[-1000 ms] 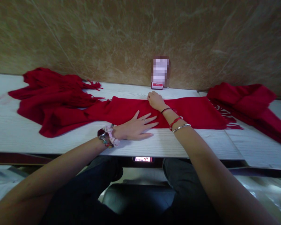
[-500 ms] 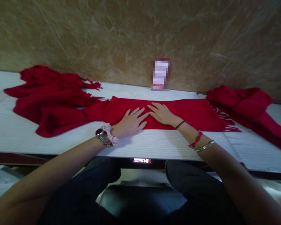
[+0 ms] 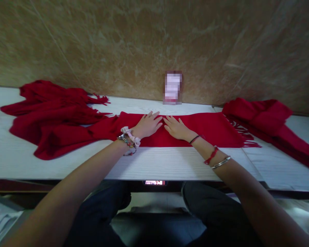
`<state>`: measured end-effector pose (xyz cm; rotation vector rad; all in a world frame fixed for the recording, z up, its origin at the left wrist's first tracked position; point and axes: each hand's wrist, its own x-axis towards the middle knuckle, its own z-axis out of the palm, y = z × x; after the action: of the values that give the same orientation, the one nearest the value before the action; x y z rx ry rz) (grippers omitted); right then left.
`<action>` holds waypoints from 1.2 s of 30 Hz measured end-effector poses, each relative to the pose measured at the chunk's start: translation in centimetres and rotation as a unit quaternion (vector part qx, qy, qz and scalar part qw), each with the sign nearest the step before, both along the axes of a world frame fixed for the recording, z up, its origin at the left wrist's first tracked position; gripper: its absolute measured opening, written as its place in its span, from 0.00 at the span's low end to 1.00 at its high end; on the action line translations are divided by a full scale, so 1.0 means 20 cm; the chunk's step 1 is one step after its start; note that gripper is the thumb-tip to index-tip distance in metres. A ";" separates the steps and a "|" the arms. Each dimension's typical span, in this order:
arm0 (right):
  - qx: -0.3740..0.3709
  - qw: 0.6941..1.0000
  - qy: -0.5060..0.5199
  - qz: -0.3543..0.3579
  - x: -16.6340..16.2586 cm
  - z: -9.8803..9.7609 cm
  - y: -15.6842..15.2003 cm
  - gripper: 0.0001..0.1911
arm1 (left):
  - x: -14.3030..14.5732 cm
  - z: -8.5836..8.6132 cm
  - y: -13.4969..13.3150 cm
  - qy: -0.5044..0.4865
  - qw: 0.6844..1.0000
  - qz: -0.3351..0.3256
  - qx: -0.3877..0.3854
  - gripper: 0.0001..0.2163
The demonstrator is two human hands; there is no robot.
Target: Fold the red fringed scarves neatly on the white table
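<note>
A long red scarf [image 3: 211, 128] lies flat across the white table [image 3: 164, 163], its fringe pointing right. My left hand [image 3: 146, 125] rests palm down on the scarf's middle, fingers stretched out. My right hand [image 3: 176, 127] lies flat beside it, fingers spread, the fingertips of the two hands almost touching. Neither hand holds anything. The left end of the scarf runs into a bunched heap of red cloth [image 3: 51, 116].
Another red scarf [image 3: 267, 121] lies piled at the right, trailing toward the table's right edge. A small blurred card on a red stand [image 3: 173, 88] stands against the brown stone wall. My dark-clothed legs [image 3: 118, 212] are below the table's front edge.
My right hand came back from the scarf's far edge and flattened beside my left. Both hands have since slid farther away from me along the cloth.
</note>
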<state>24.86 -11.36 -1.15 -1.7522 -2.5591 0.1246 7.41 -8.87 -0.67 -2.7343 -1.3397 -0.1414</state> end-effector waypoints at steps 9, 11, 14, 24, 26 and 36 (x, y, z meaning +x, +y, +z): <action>0.002 0.994 -0.008 -0.106 0.16 -0.03 0.05 0.28 | -0.01 -0.04 0.00 0.018 0.995 0.047 -0.084 0.27; 0.017 0.992 -0.008 -0.121 0.17 -0.02 0.05 0.28 | -0.01 -0.04 0.00 0.020 0.996 0.045 -0.079 0.27; 0.031 0.996 0.000 -0.078 0.12 -0.02 0.04 0.29 | -0.01 -0.04 0.00 0.020 0.997 0.045 -0.064 0.27; -0.009 0.998 -0.001 -0.064 0.10 -0.03 0.02 0.31 | -0.01 -0.05 -0.01 0.017 0.997 0.048 -0.055 0.27; -0.010 0.996 0.003 -0.087 0.11 -0.03 0.02 0.32 | -0.01 -0.05 -0.01 0.016 0.997 0.048 -0.054 0.27; -0.014 0.999 0.023 0.033 0.02 -0.02 -0.07 0.32 | 0.00 -0.05 -0.02 0.021 0.996 0.060 -0.056 0.27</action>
<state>25.21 -12.69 -1.49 -1.6547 -2.5959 0.2023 7.40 -9.26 -1.63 -2.7183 -1.5416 -0.0009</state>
